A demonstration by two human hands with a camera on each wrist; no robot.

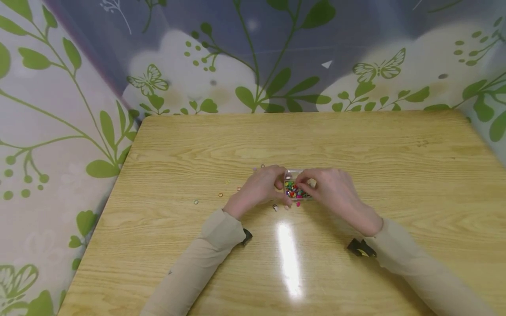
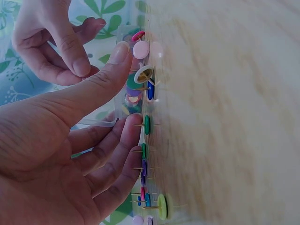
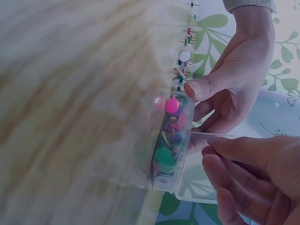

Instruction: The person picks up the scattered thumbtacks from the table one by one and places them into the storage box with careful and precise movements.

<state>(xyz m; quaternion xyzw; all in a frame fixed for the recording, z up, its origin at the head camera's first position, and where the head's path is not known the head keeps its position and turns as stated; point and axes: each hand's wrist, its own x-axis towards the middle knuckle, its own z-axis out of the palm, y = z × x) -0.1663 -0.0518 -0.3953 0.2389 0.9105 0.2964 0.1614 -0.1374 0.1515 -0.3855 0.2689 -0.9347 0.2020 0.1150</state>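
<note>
Thumbtacks (image 1: 293,191) lie mostly boxed under my right grip (image 1: 336,186), whose contents I cannot tell; my left grip (image 1: 258,186) clasps the clear box (image 3: 165,182), and loose tacks (image 1: 220,195) beside it on the surface (image 1: 324,272) appear left to collect.

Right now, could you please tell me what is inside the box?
The box holds green, red, yellow and other thumbtacks. From above, the right hand covers much of its right side; contents beneath cannot be seen there.
</note>
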